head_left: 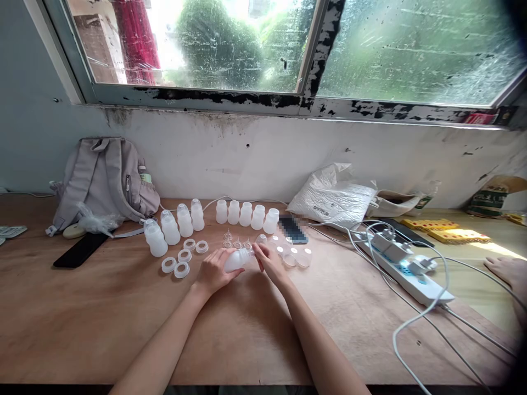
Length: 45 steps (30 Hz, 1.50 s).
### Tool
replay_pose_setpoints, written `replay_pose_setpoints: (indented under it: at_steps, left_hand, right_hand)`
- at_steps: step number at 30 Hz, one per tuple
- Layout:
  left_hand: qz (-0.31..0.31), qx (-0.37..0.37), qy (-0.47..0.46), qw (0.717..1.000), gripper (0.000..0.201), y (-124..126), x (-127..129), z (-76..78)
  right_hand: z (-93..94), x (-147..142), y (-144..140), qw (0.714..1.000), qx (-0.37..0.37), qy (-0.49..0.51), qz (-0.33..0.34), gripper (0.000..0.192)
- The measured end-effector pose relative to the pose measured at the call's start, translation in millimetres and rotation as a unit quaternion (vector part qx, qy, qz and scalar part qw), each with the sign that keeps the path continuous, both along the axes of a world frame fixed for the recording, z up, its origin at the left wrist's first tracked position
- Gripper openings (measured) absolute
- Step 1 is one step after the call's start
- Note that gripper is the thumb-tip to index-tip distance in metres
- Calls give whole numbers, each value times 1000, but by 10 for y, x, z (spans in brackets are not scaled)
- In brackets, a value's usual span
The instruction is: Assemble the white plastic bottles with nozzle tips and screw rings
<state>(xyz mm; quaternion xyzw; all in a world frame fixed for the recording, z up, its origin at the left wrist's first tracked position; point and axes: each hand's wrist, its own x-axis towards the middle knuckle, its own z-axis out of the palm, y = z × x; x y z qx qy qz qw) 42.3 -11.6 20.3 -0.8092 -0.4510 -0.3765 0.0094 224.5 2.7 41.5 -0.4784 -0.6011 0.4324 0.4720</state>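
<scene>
My left hand (214, 271) is wrapped round a frosted white baby bottle (236, 260), which lies tilted with its mouth to the right. At that mouth, my right hand (267, 260) pinches a clear teat (250, 252); how far it sits on the bottle is partly hidden by the fingers. Several white collar rings (181, 269) lie left of my left hand. Just behind the hands stand several clear teats (228, 236). To the right of my right hand are several translucent caps (304, 258).
Several capped bottles (155, 238) stand at the left, and uncapped bottles (246, 214) form a row behind. A phone (294, 229), a silver bag (333, 195) and a power strip (407, 271) with loose cables are to the right. Another person's hand (504, 270) rests at the far right.
</scene>
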Motion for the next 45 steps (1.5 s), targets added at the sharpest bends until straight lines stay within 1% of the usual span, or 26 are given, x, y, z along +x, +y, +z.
replay_pose_setpoints:
  at_steps: [4,8,11,12,15,16,20,22,24,25,26,27,28,29,30,32,33,35,37,38,39,40,41,42,43,45]
  left_hand:
    - [3,-31,-39,999,45,-10,6,10]
    - [-17,-99,-128,987,43,-37,50,57]
    - [-30,-148,-170,974,41,-61,99,82]
    - [-29,-153,-175,972,41,-67,115,84]
    - [-4,-140,-181,973,42,-75,151,79]
    - [1,-143,-187,972,42,-74,159,78]
    - [-40,-226,-222,948,36,-64,165,83]
    - [-28,-224,-214,950,36,-70,168,85]
    - [14,-194,-206,959,39,-84,181,91]
    - [26,-195,-212,957,40,-93,190,101]
    - [23,-215,-231,949,40,-101,201,116]
    - [3,-258,-262,930,39,-108,210,136]
    - [-31,-317,-303,898,40,-115,217,159]
    - [-74,-382,-350,852,40,-121,221,183]
    - [-118,-445,-397,795,41,-128,222,205]
    - [-182,-534,-480,672,42,-145,218,230]
    - [-202,-560,-513,618,42,-156,217,232]
    - [-229,-593,-560,530,43,-185,221,221]
    - [-262,-620,-576,464,47,-223,234,203]
    - [-279,-629,-574,444,50,-242,243,196]
    - [-291,-635,-567,437,52,-258,251,191]
    - [-296,-636,-555,448,52,-267,258,186]
    - [-294,-631,-537,476,50,-269,264,179]
    - [-283,-620,-511,523,47,-261,269,169]
    - [-259,-598,-480,587,43,-243,273,155]
    - [-171,-507,-409,739,39,-189,278,115]
  right_hand:
    - [9,-12,3,996,-14,67,60,29]
    - [33,-85,-28,993,-11,105,45,30]
    - [49,-149,-66,985,-16,141,100,37]
    - [51,-165,-75,987,-15,129,93,37]
    - [55,-190,-89,997,3,79,14,32]
    - [58,-191,-90,997,5,80,11,33]
    - [48,-190,-84,987,-15,128,93,42]
    - [21,-203,-75,994,-7,98,43,36]
    - [0,-218,-70,998,8,54,-25,30]
    - [1,-221,-72,998,10,47,-36,29]
    - [13,-218,-76,998,7,58,-22,30]
    - [33,-211,-83,996,-4,83,15,31]
    - [59,-200,-92,991,-19,117,61,33]
    - [88,-187,-102,983,-34,150,104,36]
    - [115,-175,-111,974,-47,178,134,38]
    - [149,-162,-128,965,-65,204,151,39]
    - [156,-162,-136,964,-70,208,147,38]
    - [153,-167,-152,962,-82,218,145,37]
    - [146,-168,-166,952,-96,236,168,40]
    - [144,-165,-172,947,-102,245,182,43]
    - [144,-161,-176,944,-107,248,192,45]
    - [144,-157,-178,943,-111,244,195,45]
    - [142,-155,-176,947,-115,234,190,44]
    - [137,-157,-172,952,-116,221,179,42]
    - [128,-165,-165,958,-112,207,163,39]
    - [99,-196,-148,970,-92,188,127,31]
